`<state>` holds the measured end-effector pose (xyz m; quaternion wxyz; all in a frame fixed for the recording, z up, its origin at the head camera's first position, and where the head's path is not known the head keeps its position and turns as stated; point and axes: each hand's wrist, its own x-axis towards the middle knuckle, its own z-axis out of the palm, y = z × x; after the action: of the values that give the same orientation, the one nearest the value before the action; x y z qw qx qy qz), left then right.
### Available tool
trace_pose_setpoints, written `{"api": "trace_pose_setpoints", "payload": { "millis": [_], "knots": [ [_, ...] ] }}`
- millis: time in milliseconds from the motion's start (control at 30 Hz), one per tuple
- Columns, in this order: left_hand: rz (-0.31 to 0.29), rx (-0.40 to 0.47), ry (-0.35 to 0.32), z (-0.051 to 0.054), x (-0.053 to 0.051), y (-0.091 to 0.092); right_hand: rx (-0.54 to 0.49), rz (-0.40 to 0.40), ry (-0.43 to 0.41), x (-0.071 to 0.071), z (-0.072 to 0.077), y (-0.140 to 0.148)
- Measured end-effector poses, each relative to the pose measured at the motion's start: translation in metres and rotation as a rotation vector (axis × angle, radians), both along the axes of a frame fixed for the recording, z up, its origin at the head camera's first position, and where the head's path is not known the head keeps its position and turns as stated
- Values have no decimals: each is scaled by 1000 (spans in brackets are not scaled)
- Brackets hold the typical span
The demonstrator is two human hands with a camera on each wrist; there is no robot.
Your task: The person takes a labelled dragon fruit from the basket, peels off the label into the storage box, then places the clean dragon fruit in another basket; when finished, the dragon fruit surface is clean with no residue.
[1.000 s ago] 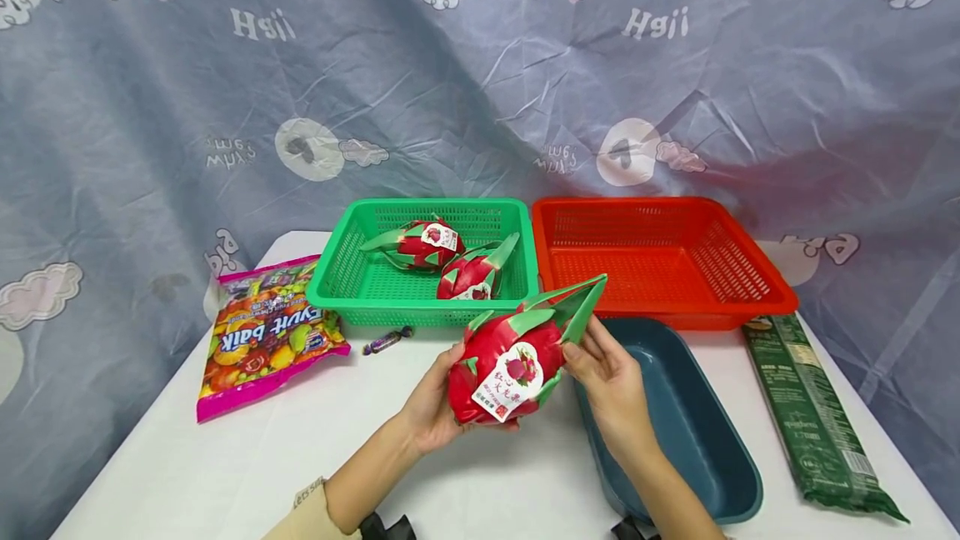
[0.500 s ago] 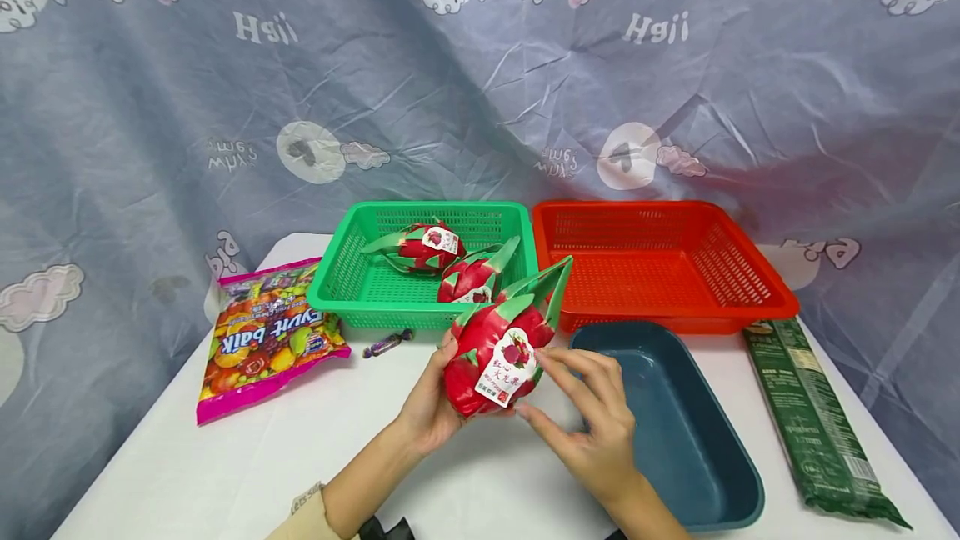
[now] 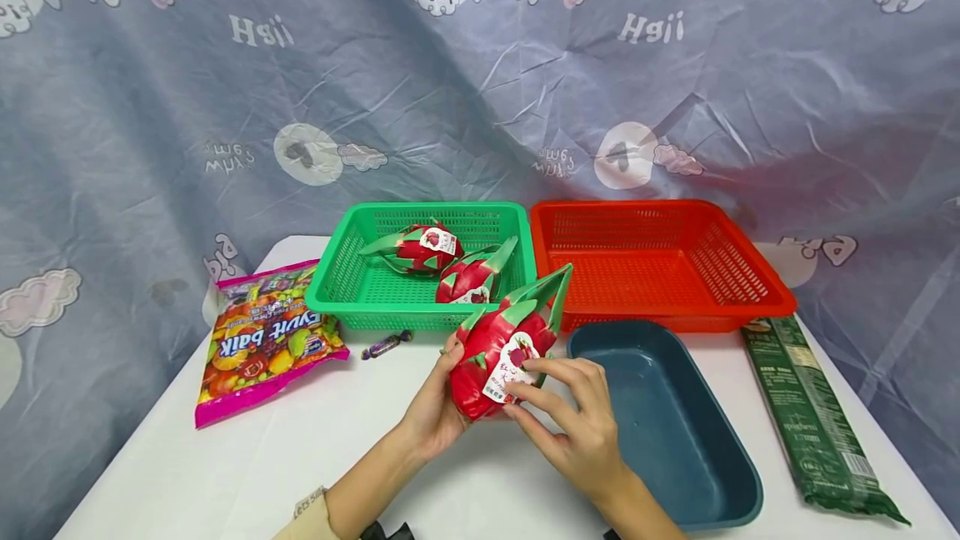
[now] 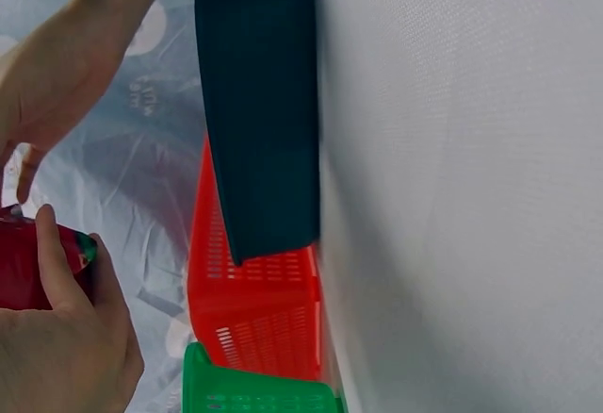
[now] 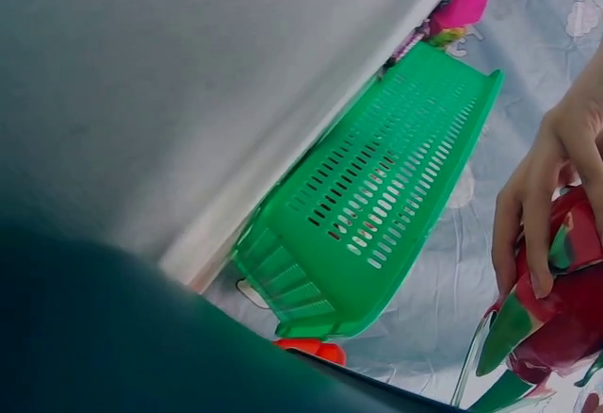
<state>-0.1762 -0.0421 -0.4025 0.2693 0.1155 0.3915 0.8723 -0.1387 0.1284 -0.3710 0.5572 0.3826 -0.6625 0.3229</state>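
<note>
A red dragon fruit [image 3: 491, 357] with green leaf tips is held above the white table, its white label [image 3: 513, 367] turned up. My left hand [image 3: 431, 411] grips it from the left side, fingers wrapped behind it. The fingertips of my right hand [image 3: 573, 419] touch the label, with the thumb near its lower edge. In the left wrist view the left hand [image 4: 71, 352] holds the fruit [image 4: 24, 262], and the right hand [image 4: 57, 88] hangs above it. Fingers of the left hand [image 5: 551, 182] also lie over the fruit [image 5: 565, 309] in the right wrist view.
A green basket [image 3: 420, 317] holds two more dragon fruits. Beside it stands a red basket [image 3: 667, 319]. A dark blue bin [image 3: 675, 432] sits right of the hands, with a green spaghetti pack [image 3: 821, 419] beyond. At left lie a candy bag [image 3: 266, 340] and one wrapped candy [image 3: 386, 344].
My right hand let go of the leafy tip and came down to the label, where its fingertips now touch. The fruit tilted more upright and shifted slightly left in the left hand.
</note>
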Motion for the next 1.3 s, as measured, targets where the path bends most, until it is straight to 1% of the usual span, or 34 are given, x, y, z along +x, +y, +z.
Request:
{"api": "trace_pose_setpoints", "payload": {
  "millis": [133, 200, 267, 467, 600, 833, 1000, 1167, 1300],
  "knots": [
    [1, 8, 1, -1, 0, 1, 28, 17, 114, -3, 0, 0],
    [1, 16, 1, -1, 0, 1, 38, 26, 151, -5, -1, 0],
    [-3, 28, 4, -2, 0, 2, 43, 29, 169, -5, -1, 0],
    [-10, 41, 3, -3, 0, 3, 35, 23, 142, -3, 3, -1],
    [-6, 33, 4, -4, -1, 4, 30, 2, 128, -1, 7, -2],
    [-4, 27, 1, -5, -2, 5, 15, -31, 140, -1, 6, -2],
    [-2, 28, -3, -7, -2, 5, -10, -44, 160, -1, 3, -3],
    [6, 30, 7, -6, -1, 6, -43, -27, 162, -2, -3, -3],
    [6, 30, 14, -6, 1, 8, -82, -13, 178, -2, -4, -3]
  ]
}}
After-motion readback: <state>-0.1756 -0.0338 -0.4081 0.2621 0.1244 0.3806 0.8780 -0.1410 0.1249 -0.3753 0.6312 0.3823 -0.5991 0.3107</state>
